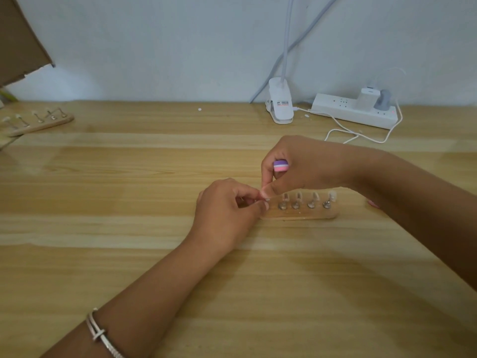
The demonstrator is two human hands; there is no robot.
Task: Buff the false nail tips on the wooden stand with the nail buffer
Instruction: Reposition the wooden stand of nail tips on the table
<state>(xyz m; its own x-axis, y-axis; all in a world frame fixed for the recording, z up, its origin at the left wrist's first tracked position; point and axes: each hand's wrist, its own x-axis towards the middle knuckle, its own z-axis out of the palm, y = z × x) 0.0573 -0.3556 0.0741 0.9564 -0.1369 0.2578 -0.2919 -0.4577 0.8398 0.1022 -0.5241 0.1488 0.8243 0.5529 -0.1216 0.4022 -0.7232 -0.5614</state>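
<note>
The table is light wood, its grain streaked in pale and honey bands. The buffer is striped purple, white and pink. The stand is pale wood like the table; its tips are milky and translucent, on silver clips. The wall is bluish white. The power strip, its cable and the clamp are white; the clamp's label carries an orange stripe. One plug is grey. The cardboard is brown, the bracelet silver.

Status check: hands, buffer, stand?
Right hand grips nail buffer. Left hand pinched at left end of wooden stand, contact hidden. Four nail tips exposed.
</note>
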